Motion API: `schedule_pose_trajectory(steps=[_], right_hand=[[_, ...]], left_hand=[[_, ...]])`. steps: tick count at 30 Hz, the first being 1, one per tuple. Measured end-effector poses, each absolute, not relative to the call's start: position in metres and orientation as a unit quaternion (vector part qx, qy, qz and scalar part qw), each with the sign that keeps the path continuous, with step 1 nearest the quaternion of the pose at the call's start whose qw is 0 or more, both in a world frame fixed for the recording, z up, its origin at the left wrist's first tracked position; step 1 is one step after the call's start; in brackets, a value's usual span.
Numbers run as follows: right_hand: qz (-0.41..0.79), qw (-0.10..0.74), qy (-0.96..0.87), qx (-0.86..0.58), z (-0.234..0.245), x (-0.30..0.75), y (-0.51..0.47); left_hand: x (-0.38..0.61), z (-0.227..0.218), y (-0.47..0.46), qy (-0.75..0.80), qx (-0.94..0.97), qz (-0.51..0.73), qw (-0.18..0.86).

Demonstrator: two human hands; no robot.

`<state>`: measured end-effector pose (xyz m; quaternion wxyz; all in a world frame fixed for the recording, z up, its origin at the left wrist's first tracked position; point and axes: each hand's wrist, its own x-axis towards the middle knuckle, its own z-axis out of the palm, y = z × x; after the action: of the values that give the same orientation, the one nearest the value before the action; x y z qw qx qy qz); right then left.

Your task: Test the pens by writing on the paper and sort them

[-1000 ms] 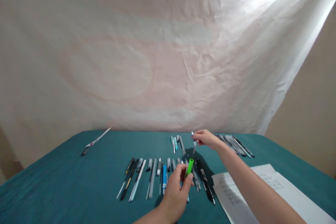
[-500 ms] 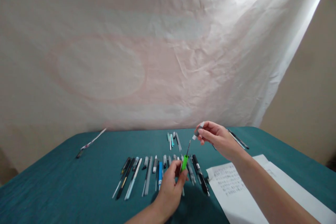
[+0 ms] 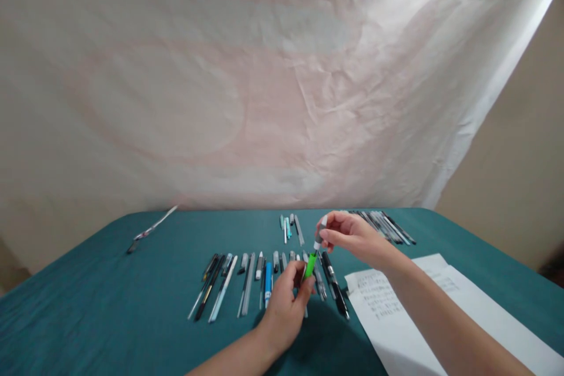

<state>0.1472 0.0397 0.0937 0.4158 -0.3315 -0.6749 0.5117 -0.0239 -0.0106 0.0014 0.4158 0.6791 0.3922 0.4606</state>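
Now the grey-white piece (image 3: 321, 231) — closer to the green tube (image 3: 310, 265).

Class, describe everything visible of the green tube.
The green tube is bright, cylindrical and plastic-looking. The left hand grips its lower part, hiding that end. It tilts, upper end leaning right in view, raised above the table. A grey-and-white piece in the right hand sits near its upper end; contact is unclear.

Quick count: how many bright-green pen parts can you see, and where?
1: the green tube in the left hand, just below the grey-and-white piece in the right hand. Others may be hidden behind the hands.
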Motion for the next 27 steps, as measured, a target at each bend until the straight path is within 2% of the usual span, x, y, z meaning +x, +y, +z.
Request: schedule_pose_trajectory(steps=[6, 20, 27], right_hand=[[0.52, 0.37, -0.694, -0.334, 0.085, 0.143, 0.039], [0.527, 0.367, -0.68, -0.353, 0.079, 0.144, 0.039], [0.467, 0.353, -0.706, -0.399, 0.076, 0.146, 0.041]], left_hand=[[-0.025, 0.001, -0.011, 0.392, 0.676, 0.464, 0.418], [-0.027, -0.002, -0.011, 0.397, 0.682, 0.47, 0.396], [-0.026, 0.001, -0.011, 0.391, 0.683, 0.476, 0.393]])
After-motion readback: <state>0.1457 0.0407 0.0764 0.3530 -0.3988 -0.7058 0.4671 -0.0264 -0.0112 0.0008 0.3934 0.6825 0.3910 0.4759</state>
